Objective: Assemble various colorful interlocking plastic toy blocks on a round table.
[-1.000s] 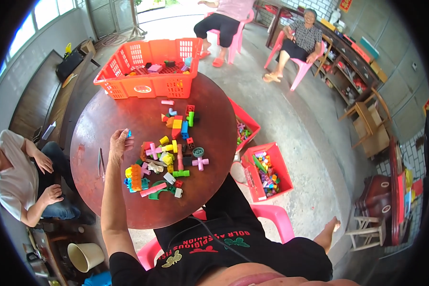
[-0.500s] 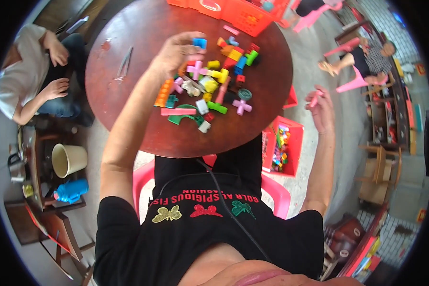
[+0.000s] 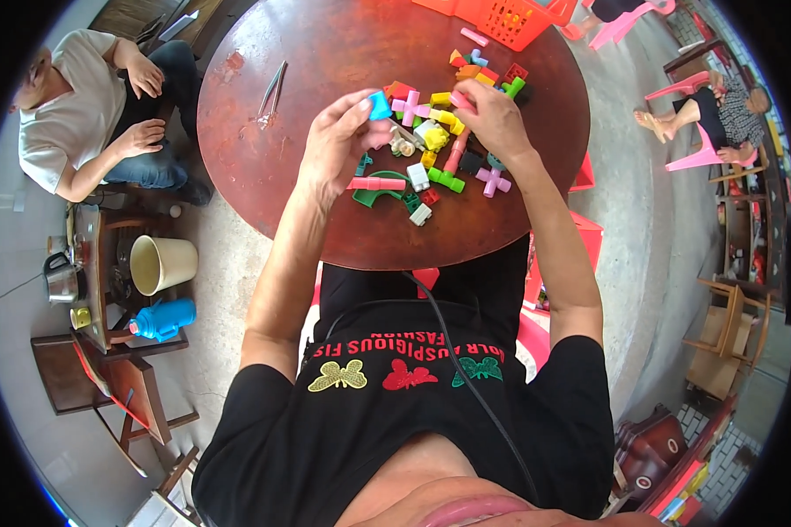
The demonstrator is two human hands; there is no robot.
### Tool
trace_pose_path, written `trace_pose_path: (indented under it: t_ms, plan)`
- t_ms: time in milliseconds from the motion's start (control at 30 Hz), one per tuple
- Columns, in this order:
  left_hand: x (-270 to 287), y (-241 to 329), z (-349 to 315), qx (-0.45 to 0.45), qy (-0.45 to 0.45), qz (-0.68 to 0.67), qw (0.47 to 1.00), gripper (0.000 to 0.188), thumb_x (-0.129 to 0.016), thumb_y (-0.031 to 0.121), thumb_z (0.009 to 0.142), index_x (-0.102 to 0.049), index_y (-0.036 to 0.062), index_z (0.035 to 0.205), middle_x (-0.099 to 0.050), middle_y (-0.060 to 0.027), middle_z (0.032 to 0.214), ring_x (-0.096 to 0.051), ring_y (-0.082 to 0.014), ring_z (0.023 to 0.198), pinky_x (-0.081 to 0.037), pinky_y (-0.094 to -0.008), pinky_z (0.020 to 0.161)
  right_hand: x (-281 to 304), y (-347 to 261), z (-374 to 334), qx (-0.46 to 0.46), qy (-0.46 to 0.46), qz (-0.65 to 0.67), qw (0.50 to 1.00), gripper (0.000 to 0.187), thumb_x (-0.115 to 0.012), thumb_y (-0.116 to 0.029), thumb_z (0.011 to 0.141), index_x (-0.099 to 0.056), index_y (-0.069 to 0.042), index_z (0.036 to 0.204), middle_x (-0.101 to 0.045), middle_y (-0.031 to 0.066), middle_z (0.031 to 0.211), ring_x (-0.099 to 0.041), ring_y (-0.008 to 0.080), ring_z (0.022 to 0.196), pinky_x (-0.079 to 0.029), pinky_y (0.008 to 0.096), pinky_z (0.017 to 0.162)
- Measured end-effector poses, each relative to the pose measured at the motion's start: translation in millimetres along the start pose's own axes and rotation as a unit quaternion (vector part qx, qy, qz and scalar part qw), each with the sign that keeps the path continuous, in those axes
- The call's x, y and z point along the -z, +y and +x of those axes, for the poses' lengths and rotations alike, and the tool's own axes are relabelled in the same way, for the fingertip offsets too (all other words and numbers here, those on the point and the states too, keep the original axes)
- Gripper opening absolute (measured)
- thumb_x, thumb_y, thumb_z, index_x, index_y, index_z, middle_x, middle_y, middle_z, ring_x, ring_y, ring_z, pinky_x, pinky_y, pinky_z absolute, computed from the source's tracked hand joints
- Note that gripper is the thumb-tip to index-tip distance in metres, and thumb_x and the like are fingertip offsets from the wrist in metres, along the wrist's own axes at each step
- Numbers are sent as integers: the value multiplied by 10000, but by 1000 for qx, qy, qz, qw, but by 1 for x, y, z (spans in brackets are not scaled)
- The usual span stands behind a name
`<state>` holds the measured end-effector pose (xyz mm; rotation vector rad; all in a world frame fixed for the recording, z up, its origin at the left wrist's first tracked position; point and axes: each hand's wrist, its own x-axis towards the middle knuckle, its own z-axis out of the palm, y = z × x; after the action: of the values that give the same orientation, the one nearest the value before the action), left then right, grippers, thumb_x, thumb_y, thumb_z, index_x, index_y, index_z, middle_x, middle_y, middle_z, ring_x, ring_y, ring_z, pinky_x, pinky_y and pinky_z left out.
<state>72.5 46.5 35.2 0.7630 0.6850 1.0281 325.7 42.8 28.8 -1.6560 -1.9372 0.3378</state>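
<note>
- Your left hand point(image 3: 332, 145) had a blue block point(image 3: 379, 106) pinched between thumb and fingertips, fingers curled in and barely apart, up over the left side of the toy pile.
- Your right hand point(image 3: 497, 123) was nearly closed too, fingertips on a small pink piece point(image 3: 462, 102), palm down above the pile's right side.
- The two pieces were near each other but apart, with a pink cross connector point(image 3: 410, 107) showing between them.
- Nearest you on the round table point(image 3: 325, 233) were a pink tube point(image 3: 378, 184), a green curved piece point(image 3: 372, 198) and a white block point(image 3: 417, 178), plus a green connector point(image 3: 446, 180) just beside another pink cross point(image 3: 493, 182).
- Metal tongs or tweezers point(image 3: 274, 92), couldn't tell which, lay well left of the pile.
- A red basket point(image 3: 507, 25) sat at the table's far edge, partly cut off.
</note>
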Motion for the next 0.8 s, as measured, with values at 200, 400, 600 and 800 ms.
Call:
trace_pose_path:
  t_ms: [200, 400, 600, 800]
  plan:
    - [18, 4, -25, 24, 24, 12, 999, 258, -573, 91, 915, -574, -17, 1149, -664, -113, 959, -673, -192, 829, -582, -299, 718, -14, 7, 69, 56, -106, -50, 992, 404, -631, -351, 794, -604, -120, 1124, -616, 152, 1086, -566, 304, 1080, -465, 407, 899]
    - [35, 8, -16, 10, 29, -6, 1000, 249, -537, 58, 907, -554, -14, 1145, -652, -139, 985, -671, -223, 883, -576, -307, 768, -20, 128, 147, -61, -49, -124, 989, 522, -531, -475, 846, -525, -199, 1289, -492, 140, 1314, -479, 321, 1212, -410, 440, 994]
    - [52, 12, -27, -4, 45, 15, 999, 259, -550, 121, 925, -534, 0, 1153, -618, -99, 1005, -642, -170, 874, -551, -287, 725, -57, 98, 150, -148, -124, -223, 956, 557, -520, -515, 838, -470, -303, 1351, -430, 137, 1374, -456, 331, 1243, -392, 511, 1007]
    - [51, 4, -44, 16, 66, 14, 998, 223, -534, 94, 930, -558, 8, 1135, -635, -97, 935, -654, -179, 801, -566, -287, 695, -84, 47, 114, 151, -158, -97, 971, 268, -594, -305, 821, -663, -140, 1021, -625, 148, 979, -581, 311, 1018, -464, 387, 901]
